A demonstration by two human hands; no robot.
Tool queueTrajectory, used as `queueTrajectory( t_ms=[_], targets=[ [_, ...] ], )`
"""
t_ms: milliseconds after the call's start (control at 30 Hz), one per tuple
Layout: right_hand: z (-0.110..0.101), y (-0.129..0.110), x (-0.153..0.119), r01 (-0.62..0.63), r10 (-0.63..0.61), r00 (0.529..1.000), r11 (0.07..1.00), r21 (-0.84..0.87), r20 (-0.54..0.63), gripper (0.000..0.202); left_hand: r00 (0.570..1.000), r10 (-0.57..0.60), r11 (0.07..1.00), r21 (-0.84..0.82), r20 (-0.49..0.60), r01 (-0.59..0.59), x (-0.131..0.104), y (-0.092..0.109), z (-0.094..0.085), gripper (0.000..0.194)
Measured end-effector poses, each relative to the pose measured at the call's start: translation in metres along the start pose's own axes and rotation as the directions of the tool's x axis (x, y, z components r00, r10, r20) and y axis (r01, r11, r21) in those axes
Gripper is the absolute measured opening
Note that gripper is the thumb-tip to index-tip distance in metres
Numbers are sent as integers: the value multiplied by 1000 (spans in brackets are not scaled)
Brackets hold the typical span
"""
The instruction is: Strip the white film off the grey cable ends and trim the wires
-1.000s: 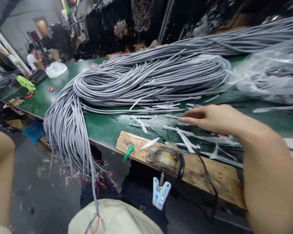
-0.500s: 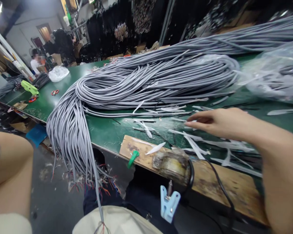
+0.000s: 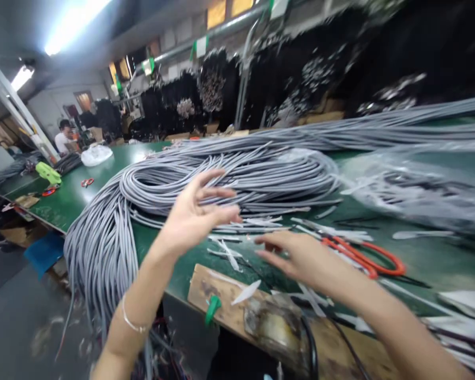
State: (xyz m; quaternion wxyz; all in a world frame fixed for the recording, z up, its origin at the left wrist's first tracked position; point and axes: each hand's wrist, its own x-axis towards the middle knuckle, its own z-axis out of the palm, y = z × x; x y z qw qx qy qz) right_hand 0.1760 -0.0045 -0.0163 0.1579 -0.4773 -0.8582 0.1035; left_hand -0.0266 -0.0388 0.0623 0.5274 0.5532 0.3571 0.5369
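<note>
My left hand is raised in front of the looped grey cables, its fingers spread and nothing between them. Many cable ends hang in a thick bunch over the table's near edge. Low above the tabletop, my right hand points left with thumb and fingers apart, and I see nothing in it. White plastic strips and thin dark scraps lie under and around both hands. Close behind my right hand lie scissors with orange handles, partly hidden by the forearm.
A wooden board at the front edge carries a grimy device and a green clip. Clear plastic bags lie at right. More orange-handled scissors rest far left. A person sits in the background.
My left hand has come in from the lower left over the table, fingers spread. My right hand has shifted slightly left. The view has tilted up, and the orange-handled scissors at right now show.
</note>
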Motion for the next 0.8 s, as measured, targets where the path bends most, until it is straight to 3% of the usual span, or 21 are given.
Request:
queueTrajectory(
  t_ms=[67,200,567,667,733,800],
  targets=[
    [2,-7,0,36,-35,998,999,-17,47,18,998,-66,994,-84,-11,65,9,-11,6,66],
    [3,-17,0,31,-16,986,996,-88,169,15,981,-171,970,-189,-90,151,16,-35,8,77],
    [8,-17,-1,-36,65,954,994,-106,292,12,960,-213,963,-205,-183,175,23,-46,2,75],
    [5,-19,1,-60,98,938,991,-122,333,16,969,-156,988,-48,-191,150,25,-51,-6,61],
    [6,-20,2,-63,107,932,989,-136,347,24,975,-100,967,213,-196,142,28,-55,-15,44],
    [7,-20,2,-62,112,932,986,-155,344,32,984,-46,804,578,-175,140,32,-59,-27,28]
  ],
)
